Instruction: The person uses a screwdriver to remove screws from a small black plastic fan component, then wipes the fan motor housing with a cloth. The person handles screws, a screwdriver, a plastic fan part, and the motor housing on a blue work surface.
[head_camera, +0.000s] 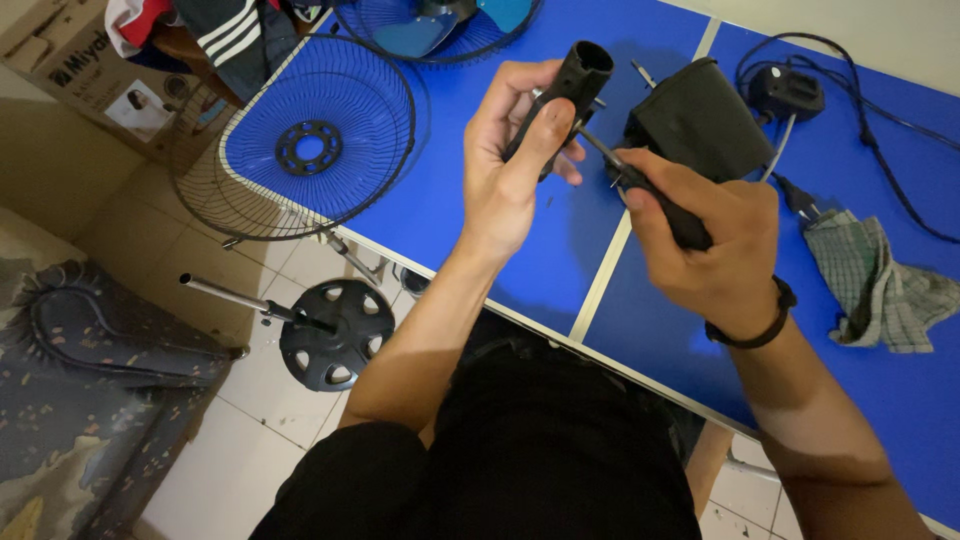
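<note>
Two hands are in view: the left hand (505, 165) and the right hand (715, 245). One black tube-shaped part (570, 85) and one screwdriver (650, 195) are held. On the blue counter (480, 215) lie two wire fan guards (310, 140), one dark motor housing (695, 120), one black plug-in switch box (785, 92) with one cord (890, 170), and one checked cloth (875, 285). On the floor stand one round fan base (330, 335) with one metal pole (225, 295), and one cardboard box (85, 75).
</note>
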